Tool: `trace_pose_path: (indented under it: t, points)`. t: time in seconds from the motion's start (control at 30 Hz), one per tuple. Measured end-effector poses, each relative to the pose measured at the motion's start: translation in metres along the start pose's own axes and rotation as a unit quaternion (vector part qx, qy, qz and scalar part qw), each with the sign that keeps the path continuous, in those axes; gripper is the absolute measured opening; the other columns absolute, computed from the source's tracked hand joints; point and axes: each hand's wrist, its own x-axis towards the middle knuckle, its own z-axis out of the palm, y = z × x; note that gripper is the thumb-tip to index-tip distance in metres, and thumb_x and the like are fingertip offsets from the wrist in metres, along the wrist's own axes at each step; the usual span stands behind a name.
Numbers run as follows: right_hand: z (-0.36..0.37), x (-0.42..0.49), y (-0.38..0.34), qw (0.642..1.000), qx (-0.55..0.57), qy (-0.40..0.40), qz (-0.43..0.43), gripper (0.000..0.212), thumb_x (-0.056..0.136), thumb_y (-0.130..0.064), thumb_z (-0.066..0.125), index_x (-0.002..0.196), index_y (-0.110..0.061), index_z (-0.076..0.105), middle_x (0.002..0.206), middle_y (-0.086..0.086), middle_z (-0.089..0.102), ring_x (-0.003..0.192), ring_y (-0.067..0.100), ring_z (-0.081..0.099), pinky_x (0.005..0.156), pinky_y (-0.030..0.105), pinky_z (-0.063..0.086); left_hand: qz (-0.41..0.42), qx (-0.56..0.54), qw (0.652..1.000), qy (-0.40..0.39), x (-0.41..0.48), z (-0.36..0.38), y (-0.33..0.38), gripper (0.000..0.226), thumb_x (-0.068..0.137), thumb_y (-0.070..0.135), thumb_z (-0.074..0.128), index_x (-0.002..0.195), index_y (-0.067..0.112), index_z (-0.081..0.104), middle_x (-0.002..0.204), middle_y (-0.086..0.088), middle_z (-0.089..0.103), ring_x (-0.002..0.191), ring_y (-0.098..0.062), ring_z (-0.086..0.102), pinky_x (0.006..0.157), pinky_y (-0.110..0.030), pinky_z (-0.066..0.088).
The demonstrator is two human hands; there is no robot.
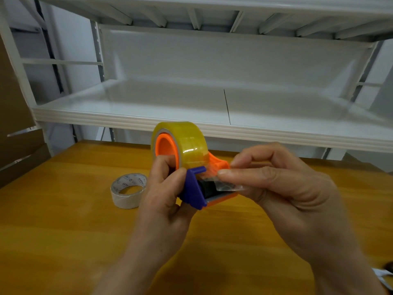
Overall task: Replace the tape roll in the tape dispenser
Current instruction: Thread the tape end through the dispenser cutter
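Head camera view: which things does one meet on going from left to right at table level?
Nearly empty tape roll lying on the table → left hand → tape dispenser with the full tape roll → right hand, pinching the tape end.

We note an orange-brown wooden tabletop (63,231) under even, soft light. Behind it we see white metal shelving (212,124), its shelf bare. Brown cardboard (12,116) stands at left.

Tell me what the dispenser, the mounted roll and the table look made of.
Dispenser: likely glossy moulded plastic, orange and purple. Mounted roll: clear yellowish film, shiny highlights. Table: wood or wood-look laminate, grain lines visible.
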Motion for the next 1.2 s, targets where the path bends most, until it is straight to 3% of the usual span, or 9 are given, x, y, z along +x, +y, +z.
trace_pose_path:
  t: [0.07, 0.23, 0.53, 0.67, 0.83, 0.9, 1.0, 1.07, 1.2]
  points:
    - [0.002, 0.001, -0.004, 0.999, -0.045, 0.012, -0.017, 0.023, 0.088, -0.019, 0.075, 0.107, -0.031, 0.078, 0.119, -0.002, 0.068, 0.111, 0.019, 0.069, 0.088, 0.025, 0.056, -0.005, 0.004, 1.000, -0.002, 0.000, 0.000, -0.001, 0.027, 0.075, 0.007, 0.076, 0.100, 0.002, 0.069, 0.111, 0.004, 0.050, 0.104, -0.014, 0.056, 0.076, -0.030, 0.054]
    - [0.009, 0.003, -0.006, 0.993, -0.105, 0.048, -0.037, 0.024, 0.086, -0.014, 0.077, 0.109, -0.019, 0.077, 0.100, 0.000, 0.073, 0.098, 0.013, 0.071, 0.080, 0.017, 0.054, -0.024, -0.039, 0.999, -0.017, -0.002, 0.002, -0.002, 0.031, 0.082, 0.012, 0.075, 0.111, 0.018, 0.067, 0.112, 0.001, 0.052, 0.103, -0.022, 0.058, 0.073, -0.046, 0.057]
    - [0.011, 0.002, 0.002, 0.985, -0.155, 0.058, -0.048, 0.031, 0.093, -0.017, 0.073, 0.124, -0.022, 0.070, 0.090, 0.001, 0.067, 0.083, 0.013, 0.065, 0.069, 0.019, 0.052, -0.061, -0.115, 0.990, -0.047, -0.001, 0.005, -0.001, 0.029, 0.081, 0.028, 0.077, 0.110, 0.028, 0.071, 0.109, 0.007, 0.055, 0.105, -0.018, 0.058, 0.079, -0.019, 0.052]
    - [0.010, 0.003, 0.003, 0.977, -0.193, 0.067, -0.054, 0.035, 0.093, -0.019, 0.073, 0.128, -0.020, 0.068, 0.092, -0.003, 0.068, 0.084, 0.009, 0.064, 0.071, 0.016, 0.051, -0.077, -0.127, 0.987, -0.058, -0.002, 0.005, -0.002, 0.029, 0.081, 0.028, 0.078, 0.108, 0.029, 0.071, 0.109, 0.005, 0.057, 0.108, -0.017, 0.058, 0.084, -0.015, 0.049]
    - [0.009, 0.002, 0.000, 0.963, -0.264, 0.047, -0.041, 0.065, 0.094, -0.029, 0.064, 0.155, -0.020, 0.042, 0.092, -0.016, 0.070, 0.090, 0.011, 0.067, 0.087, 0.025, 0.051, -0.100, -0.117, 0.984, -0.086, -0.004, 0.006, -0.006, 0.035, 0.080, 0.031, 0.077, 0.114, 0.033, 0.070, 0.111, 0.004, 0.057, 0.109, -0.019, 0.059, 0.089, -0.021, 0.050]
    - [0.008, 0.003, 0.000, 0.958, -0.277, 0.055, -0.039, 0.057, 0.093, -0.029, 0.064, 0.148, -0.018, 0.053, 0.093, -0.015, 0.072, 0.091, 0.013, 0.067, 0.085, 0.028, 0.051, -0.107, -0.124, 0.983, -0.086, -0.004, 0.007, -0.005, 0.034, 0.080, 0.031, 0.078, 0.113, 0.035, 0.070, 0.110, 0.008, 0.057, 0.109, -0.017, 0.059, 0.088, -0.019, 0.050]
    - [0.009, 0.003, 0.003, 0.955, -0.283, 0.073, -0.058, 0.030, 0.093, -0.027, 0.066, 0.119, -0.016, 0.075, 0.097, -0.010, 0.075, 0.092, 0.015, 0.069, 0.080, 0.035, 0.056, -0.119, -0.131, 0.981, -0.077, -0.003, 0.007, -0.003, 0.035, 0.081, 0.032, 0.079, 0.111, 0.045, 0.067, 0.111, 0.013, 0.058, 0.109, -0.010, 0.059, 0.086, -0.013, 0.047]
    - [0.011, 0.002, 0.005, 0.955, -0.278, 0.079, -0.070, 0.020, 0.093, -0.024, 0.066, 0.106, -0.016, 0.079, 0.098, -0.007, 0.077, 0.094, 0.015, 0.069, 0.079, 0.039, 0.059, -0.142, -0.138, 0.977, -0.074, -0.002, 0.006, -0.002, 0.038, 0.077, 0.034, 0.078, 0.108, 0.053, 0.065, 0.111, 0.021, 0.057, 0.110, -0.003, 0.056, 0.086, -0.010, 0.044]
    - [0.016, 0.000, 0.005, 0.959, -0.260, 0.093, -0.063, 0.015, 0.093, -0.022, 0.070, 0.103, -0.016, 0.080, 0.105, -0.008, 0.076, 0.101, 0.019, 0.072, 0.083, 0.043, 0.058, -0.155, -0.128, 0.977, -0.072, -0.003, 0.006, -0.002, 0.038, 0.076, 0.038, 0.077, 0.109, 0.051, 0.063, 0.111, 0.021, 0.058, 0.111, -0.004, 0.057, 0.086, -0.012, 0.045]
